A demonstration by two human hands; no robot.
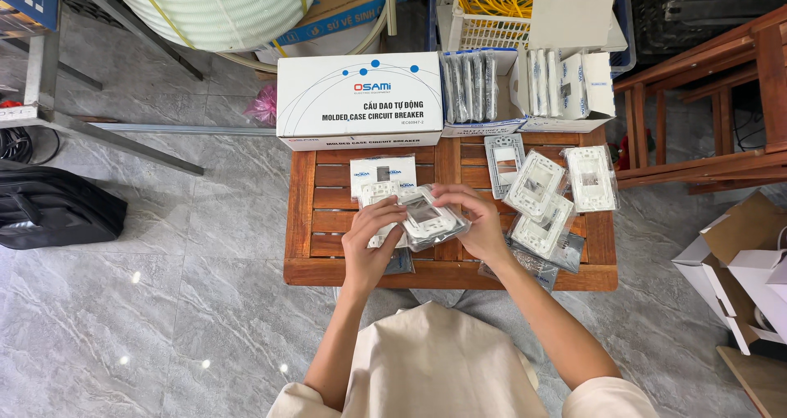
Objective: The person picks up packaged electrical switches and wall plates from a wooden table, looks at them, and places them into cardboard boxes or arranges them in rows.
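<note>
Bench (pixel 328 221) first: slatted wood, white box (pixel 359 98) along its far edge, wrapped plates (pixel 551 197) spread toward the right edge. At the near middle, a bagged plate (pixel 426 217) hovers just above the slats. Left hand (pixel 370 242) pinches its near-left corner, right hand (pixel 475 217) grips the right side. Best to keep both grips on the wrapper's edges, I'd say, so the plate stays level.
</note>
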